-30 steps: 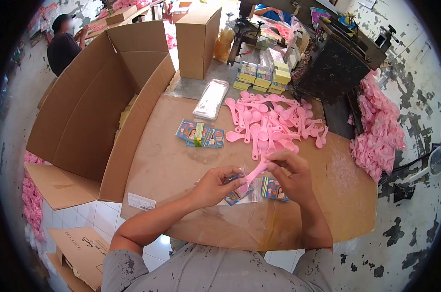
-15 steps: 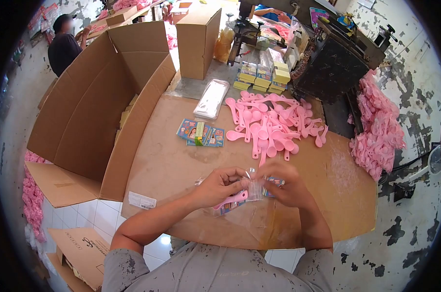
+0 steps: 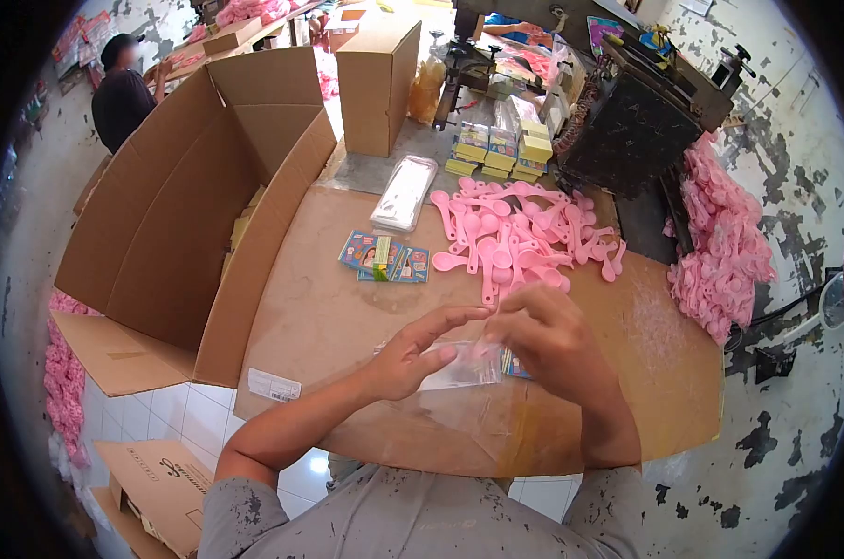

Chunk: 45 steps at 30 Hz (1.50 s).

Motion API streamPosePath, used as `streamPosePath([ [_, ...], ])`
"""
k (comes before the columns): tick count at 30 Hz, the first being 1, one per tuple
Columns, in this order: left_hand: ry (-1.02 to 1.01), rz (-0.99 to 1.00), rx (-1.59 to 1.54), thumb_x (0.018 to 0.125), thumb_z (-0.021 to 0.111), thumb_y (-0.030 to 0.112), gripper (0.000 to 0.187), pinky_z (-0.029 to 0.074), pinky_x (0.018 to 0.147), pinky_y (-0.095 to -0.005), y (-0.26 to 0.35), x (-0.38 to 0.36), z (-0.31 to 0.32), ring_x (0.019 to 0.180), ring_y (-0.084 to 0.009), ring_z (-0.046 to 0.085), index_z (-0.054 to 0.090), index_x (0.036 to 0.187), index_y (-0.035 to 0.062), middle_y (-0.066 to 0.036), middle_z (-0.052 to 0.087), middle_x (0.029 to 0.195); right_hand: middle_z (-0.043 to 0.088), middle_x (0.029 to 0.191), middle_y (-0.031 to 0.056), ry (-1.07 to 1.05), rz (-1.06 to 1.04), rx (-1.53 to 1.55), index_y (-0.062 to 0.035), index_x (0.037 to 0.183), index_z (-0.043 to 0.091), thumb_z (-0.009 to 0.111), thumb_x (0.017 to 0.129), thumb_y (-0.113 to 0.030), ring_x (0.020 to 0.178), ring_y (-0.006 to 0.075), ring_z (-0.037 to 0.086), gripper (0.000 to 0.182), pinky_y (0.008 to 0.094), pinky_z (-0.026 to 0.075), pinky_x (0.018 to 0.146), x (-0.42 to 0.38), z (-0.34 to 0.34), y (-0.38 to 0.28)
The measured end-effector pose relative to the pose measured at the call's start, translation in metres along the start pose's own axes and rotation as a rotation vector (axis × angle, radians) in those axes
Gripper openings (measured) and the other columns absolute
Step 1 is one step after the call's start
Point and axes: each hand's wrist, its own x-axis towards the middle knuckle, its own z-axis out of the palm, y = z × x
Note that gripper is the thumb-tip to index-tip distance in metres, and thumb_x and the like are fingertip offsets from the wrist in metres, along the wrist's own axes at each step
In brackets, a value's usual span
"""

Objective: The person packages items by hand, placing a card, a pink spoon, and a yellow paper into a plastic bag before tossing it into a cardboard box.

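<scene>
My left hand (image 3: pixel 414 357) is over the cardboard-covered table (image 3: pixel 347 321), thumb and fingers apart, holding nothing. Beside it my right hand (image 3: pixel 550 340) is bent with the fingers pressed together; what they hold, if anything, is hidden. Beneath and between the hands lies a clear plastic bag (image 3: pixel 464 370). Part of a blue printed card (image 3: pixel 514 364) shows under my right hand. Just beyond the hands spreads a pile of pink spoons (image 3: pixel 510 244). A banded bundle of blue cards (image 3: pixel 384 257) and a stack of clear bags (image 3: pixel 405 193) lie to the left of the pile.
A large open carton (image 3: pixel 165 224) stands left, an upright box (image 3: pixel 377 93) behind. Card stacks (image 3: pixel 496 149) are beyond the spoons, beside a dark machine (image 3: pixel 631 116). Bagged pink items (image 3: pixel 720 247) hang at right. Another person (image 3: pixel 122 98) is far left.
My left hand has opened. The pink spoon and the card beneath it, seen by my left hand before, no longer show there. My right hand has shifted slightly up and right.
</scene>
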Motion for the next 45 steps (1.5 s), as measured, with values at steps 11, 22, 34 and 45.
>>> streamPosePath([
  [11, 0.122, -0.015, 0.238, 0.102, 0.069, 0.007, 0.042, 0.056, 0.088, -0.0295, 0.012, 0.002, 0.013, 0.101, -0.0134, 0.073, 0.059, 0.142, 0.0029, -0.008, 0.079, 0.11, 0.071, 0.099, 0.0114, 0.199, 0.357, 0.306, -0.0047, 0.118, 0.073, 0.072, 0.092, -0.002, 0.084, 0.0279, 0.07, 0.026, 0.0396, 0.054, 0.07, -0.003, 0.018, 0.0],
  [22, 0.218, 0.03, 0.529, 0.094, 0.075, 0.002, 0.056, 0.058, 0.062, -0.0264, 0.018, -0.006, 0.019, 0.073, -0.0109, 0.073, 0.055, 0.146, -0.0024, -0.009, 0.079, 0.09, 0.065, 0.106, 0.0068, 0.118, -0.101, -0.44, -0.0065, 0.104, 0.071, 0.077, 0.079, -0.012, 0.109, 0.024, 0.065, 0.027, 0.0373, 0.046, 0.091, 0.005, 0.038, -0.007],
  [34, 0.148, -0.18, 0.295, 0.097, 0.07, 0.002, 0.047, 0.058, 0.075, -0.0269, 0.011, -0.003, 0.001, 0.086, -0.0091, 0.072, 0.06, 0.143, 0.0037, -0.008, 0.08, 0.1, 0.061, 0.083, 0.0064, 0.054, 0.655, 0.604, -0.0042, 0.098, 0.06, 0.062, 0.098, -0.008, 0.071, 0.0148, 0.061, 0.004, 0.031, 0.046, 0.062, -0.049, -0.023, 0.04],
  [45, 0.242, -0.318, 0.172, 0.102, 0.071, 0.012, 0.033, 0.058, 0.09, -0.0282, 0.005, 0.003, 0.0, 0.103, -0.0133, 0.073, 0.067, 0.131, -0.0029, -0.012, 0.077, 0.114, 0.068, 0.118, 0.0181, 0.165, 0.983, -0.532, -0.0015, 0.142, 0.057, 0.057, 0.089, 0.014, 0.117, 0.0359, 0.065, 0.056, 0.0464, 0.049, 0.104, -0.256, -0.084, 0.175],
])
